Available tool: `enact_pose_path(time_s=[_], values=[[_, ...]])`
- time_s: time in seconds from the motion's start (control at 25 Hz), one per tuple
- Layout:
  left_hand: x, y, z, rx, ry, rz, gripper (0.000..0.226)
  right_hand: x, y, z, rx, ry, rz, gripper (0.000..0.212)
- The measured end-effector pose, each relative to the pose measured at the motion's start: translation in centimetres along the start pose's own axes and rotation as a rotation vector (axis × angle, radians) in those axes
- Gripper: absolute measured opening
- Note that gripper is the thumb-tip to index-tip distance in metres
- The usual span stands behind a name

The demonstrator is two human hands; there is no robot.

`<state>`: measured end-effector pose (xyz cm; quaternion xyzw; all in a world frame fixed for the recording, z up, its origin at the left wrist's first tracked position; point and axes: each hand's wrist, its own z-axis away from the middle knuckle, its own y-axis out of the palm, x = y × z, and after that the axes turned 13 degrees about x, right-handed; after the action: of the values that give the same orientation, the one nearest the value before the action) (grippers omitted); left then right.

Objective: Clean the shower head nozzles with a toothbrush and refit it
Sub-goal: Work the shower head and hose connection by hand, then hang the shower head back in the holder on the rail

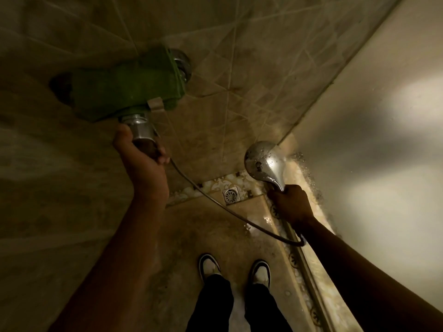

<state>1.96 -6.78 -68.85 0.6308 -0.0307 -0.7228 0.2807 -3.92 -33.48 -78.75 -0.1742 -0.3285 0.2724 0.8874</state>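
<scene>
Arms outstretched: left hand (141,161) grips tap handle (143,133); right hand (291,204) clasps shower head (265,161) handle, nozzles down.

Very dim from my feed, brownish-yellow cast overall. Brightest patches sit on the pale wall (374,130) at right, with soft dark shadows banding across it. Small glare on the wet chrome shower head (265,161). Left side and both forearms sink into murk. Soft, noisy detail; wide-angle bending of tile lines toward the edges.

Head cam, steep down, close, wide-angle.
</scene>
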Motion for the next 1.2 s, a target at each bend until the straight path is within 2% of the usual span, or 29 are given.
enact_pose_path(time_s=[0.2, 0.36, 0.48, 0.56, 0.64, 0.72, 0.84, 0.92, 1.0, 1.2], values=[[-1.2, -0.1, 0.3, 0.01, -0.074, -0.042, 0.041, 2.0, -0.4, 3.4, 0.019, -0.146, -0.101, 0.011], [-0.7, -2.2, 1.1, -0.135, -0.246, -0.213, 0.067, 4.3, -1.5, 6.7, 0.008, -0.327, -0.021, 0.034], [-0.5, -2.2, 4.3, -0.263, -0.367, -0.182, 0.062, 6.9, -3.3, 10.0, -0.028, -0.444, -0.048, 0.035], [-0.6, -0.8, 7.9, -0.155, -0.493, -0.213, 0.041, 8.6, -4.4, 11.9, -0.012, -0.526, -0.122, 0.03], [-0.8, 1.8, 11.8, 0.098, -0.559, -0.32, 0.02, 10.3, -5.2, 13.9, 0.012, -0.622, -0.161, 0.027], [-1.5, 5.0, 14.9, 0.261, -0.54, -0.38, 0.019, 12.1, -5.8, 16.0, 0.039, -0.705, -0.193, 0.024], [-3.9, 8.7, 17.2, 0.294, -0.539, -0.203, 0.018, 14.7, -6.7, 19.4, 0.065, -0.818, -0.212, 0.012], [-5.7, 9.8, 17.8, 0.337, -0.462, -0.151, 0.01, 16.2, -7.7, 21.5, 0.095, -0.879, -0.22, 0.006], [-7.6, 10.0, 17.8, 0.431, -0.346, -0.153, 0.024, 17.6, -8.7, 23.3, 0.122, -0.965, -0.213, 0.011], [-14.3, 11.8, 16.4, 0.548, -0.137, -0.186, 0.033, 22.4, -13.4, 27.9, 0.247, -1.197, -0.112, 0.009]])
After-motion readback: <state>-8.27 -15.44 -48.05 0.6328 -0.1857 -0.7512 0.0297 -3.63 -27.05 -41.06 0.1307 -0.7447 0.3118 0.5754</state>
